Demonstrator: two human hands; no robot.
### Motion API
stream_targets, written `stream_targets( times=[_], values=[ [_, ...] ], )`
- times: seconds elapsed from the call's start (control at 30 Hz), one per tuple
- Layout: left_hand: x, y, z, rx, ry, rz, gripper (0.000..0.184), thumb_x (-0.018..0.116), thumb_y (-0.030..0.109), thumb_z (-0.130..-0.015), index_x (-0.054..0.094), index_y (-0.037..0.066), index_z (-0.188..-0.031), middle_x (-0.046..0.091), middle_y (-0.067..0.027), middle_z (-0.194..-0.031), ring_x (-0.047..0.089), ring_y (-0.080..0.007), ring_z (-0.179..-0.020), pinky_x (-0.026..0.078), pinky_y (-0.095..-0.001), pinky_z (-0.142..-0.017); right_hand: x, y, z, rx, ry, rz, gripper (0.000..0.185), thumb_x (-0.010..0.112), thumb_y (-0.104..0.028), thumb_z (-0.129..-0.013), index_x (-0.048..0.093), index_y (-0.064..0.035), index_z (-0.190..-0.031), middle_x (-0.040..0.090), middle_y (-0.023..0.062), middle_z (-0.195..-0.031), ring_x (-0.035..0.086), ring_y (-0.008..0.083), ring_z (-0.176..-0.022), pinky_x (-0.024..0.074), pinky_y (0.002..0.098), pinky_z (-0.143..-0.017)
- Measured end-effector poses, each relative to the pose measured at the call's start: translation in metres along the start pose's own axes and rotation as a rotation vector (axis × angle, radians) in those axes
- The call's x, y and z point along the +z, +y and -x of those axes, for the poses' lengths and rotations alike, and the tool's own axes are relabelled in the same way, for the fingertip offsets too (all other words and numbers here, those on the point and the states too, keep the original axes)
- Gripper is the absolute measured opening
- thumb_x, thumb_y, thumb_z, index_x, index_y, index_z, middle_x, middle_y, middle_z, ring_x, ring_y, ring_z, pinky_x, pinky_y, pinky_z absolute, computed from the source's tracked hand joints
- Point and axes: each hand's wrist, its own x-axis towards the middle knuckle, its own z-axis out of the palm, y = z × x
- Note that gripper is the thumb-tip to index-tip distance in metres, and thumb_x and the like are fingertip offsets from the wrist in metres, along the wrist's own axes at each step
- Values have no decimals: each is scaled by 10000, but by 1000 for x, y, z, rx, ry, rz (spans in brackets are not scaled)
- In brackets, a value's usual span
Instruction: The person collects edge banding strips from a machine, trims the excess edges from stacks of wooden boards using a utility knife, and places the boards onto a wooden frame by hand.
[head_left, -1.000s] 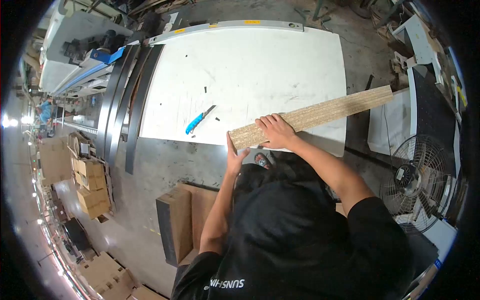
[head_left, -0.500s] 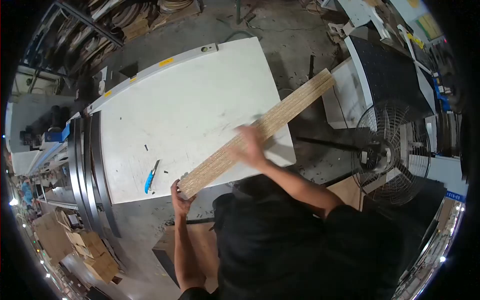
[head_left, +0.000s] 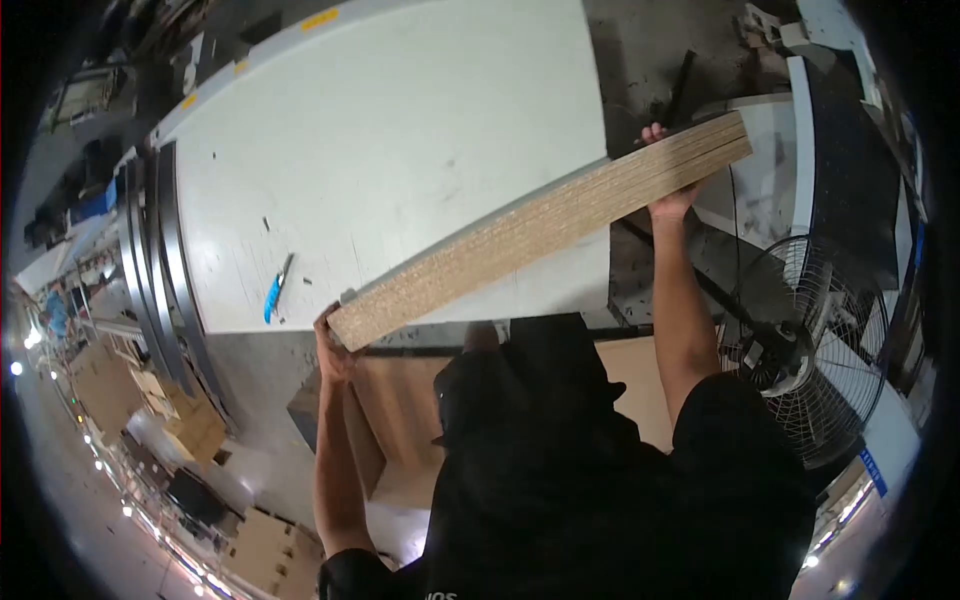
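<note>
A long stack of narrow boards [head_left: 540, 230] with brown, grainy edges slants across the front of the white table [head_left: 450, 130], its right end beyond the table's side. My left hand [head_left: 335, 350] is wrapped round the stack's near left end. Round the underside near the far right end, my right hand [head_left: 672, 195] grips the same stack, with fingertips showing over its back edge. A blue utility knife [head_left: 275, 293] with its blade out lies at the left of the table, near small dark scraps.
A grey level [head_left: 275, 45] lies along the table's back edge. Dark strips [head_left: 172, 260] stand off the left side. A wire-caged fan [head_left: 810, 350] is at my right. Cardboard boxes [head_left: 190, 425] sit on the floor at left, and a brown panel [head_left: 405, 400] is below the table.
My right hand has gone from the middle of the stack to its far right end and now grips it. The stack appears lifted and turned. My left hand stays at the left end.
</note>
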Motion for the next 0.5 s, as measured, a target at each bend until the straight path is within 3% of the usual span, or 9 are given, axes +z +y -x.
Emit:
stream_targets(
  times=[0.13,0.17,0.23,0.27,0.3,0.33,0.37,0.4,0.5],
  values=[
    [-7,26,-4,-23,-3,-97,861,887,101,-796,470,158,-1547,574,-104,-1480,568,-289,-1368,540,-525,-1086,-23,-5,-24,83,-479,-8,947,500,-662,-1009,387,64,-1607,484,268,-1573,432,425,-1503,283,576,-1299],
    [-10,32,-1,-101,0,-62,913,922,54,-742,478,134,-1536,590,-112,-1467,573,-275,-1360,543,-497,-1095,-6,-8,-7,112,-176,-170,921,553,-623,-1005,399,76,-1584,476,279,-1565,439,425,-1485,273,598,-1303],
    [-12,24,20,-268,-8,135,1019,993,-40,-632,496,87,-1513,620,-128,-1440,583,-247,-1346,550,-440,-1113,-13,-23,-5,342,-332,-295,934,690,-613,-965,395,-39,-1639,425,210,-1673,383,403,-1553,249,623,-1308],
    [-10,-1,39,-338,-18,366,1026,994,-19,-622,494,79,-1513,617,-121,-1448,554,-234,-1362,524,-447,-1143,-28,-36,-9,98,284,240,978,746,-656,-921,411,-90,-1644,447,156,-1672,390,391,-1550,284,626,-1290],
    [-13,-12,60,-306,-37,313,1035,987,11,-633,485,79,-1535,601,-108,-1477,530,-230,-1409,476,-452,-1186,-28,-47,-10,170,293,246,953,759,-652,-928,441,-79,-1620,483,141,-1642,447,372,-1507,368,648,-1239],
    [-10,-13,89,-315,-30,404,1043,982,14,-637,477,77,-1548,595,-103,-1492,521,-229,-1426,458,-447,-1200,-8,-49,-1,223,422,231,1075,792,-657,-903,331,-66,-1674,409,149,-1691,410,366,-1528,352,630,-1253],
    [-6,-11,116,-308,-25,492,1051,976,17,-641,469,76,-1560,588,-97,-1508,512,-227,-1442,440,-443,-1215,-28,-64,-8,294,310,254,1154,809,-662,-888,254,-61,-1701,379,159,-1705,407,380,-1523,339,620,-1259],
    [-6,-13,142,-287,-26,575,1059,970,20,-646,461,75,-1573,581,-91,-1523,503,-225,-1458,422,-439,-1230,10,-51,5,293,380,360,1174,811,-740,-831,354,-61,-1671,390,155,-1711,384,393,-1546,317,619,-1263],
    [7,-17,235,-417,51,825,1113,1012,35,-619,463,92,-1586,584,-28,-1503,496,-206,-1446,395,-422,-1244,77,-35,25,345,407,333,878,786,-576,-958,491,-50,-1597,500,156,-1644,457,376,-1512,368,612,-1250]
  ],
)
